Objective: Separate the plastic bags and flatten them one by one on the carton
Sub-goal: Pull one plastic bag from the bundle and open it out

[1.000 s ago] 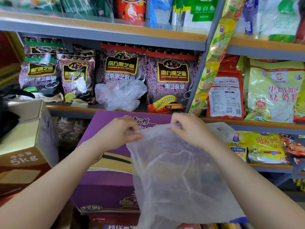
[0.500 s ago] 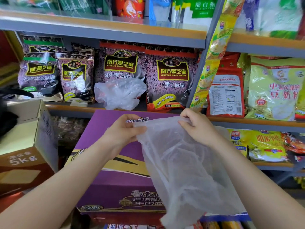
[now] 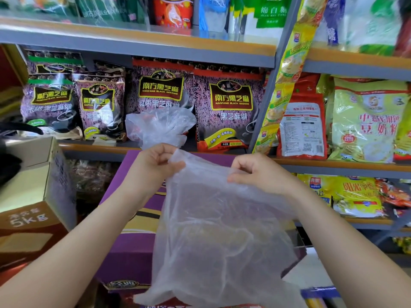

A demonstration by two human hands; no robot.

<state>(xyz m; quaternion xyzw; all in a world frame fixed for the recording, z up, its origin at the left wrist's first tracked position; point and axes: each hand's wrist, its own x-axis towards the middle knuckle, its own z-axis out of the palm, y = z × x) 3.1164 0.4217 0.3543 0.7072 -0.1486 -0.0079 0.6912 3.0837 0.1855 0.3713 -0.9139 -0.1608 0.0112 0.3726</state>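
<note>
Translucent plastic bag (image 3: 213, 230) pinched between both hands above purple carton (image 3: 133, 252)

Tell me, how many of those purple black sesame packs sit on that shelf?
4 in view: two smaller packs at the left, one in the middle behind a crumpled plastic bag, one at the right. More may stand hidden behind them.

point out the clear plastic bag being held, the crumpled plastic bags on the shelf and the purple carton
clear plastic bag (image 3: 222, 230), head view, middle of its hanging sheet
crumpled plastic bags (image 3: 160, 125), head view, centre of the bunch
purple carton (image 3: 131, 252), head view, bare top face
</note>
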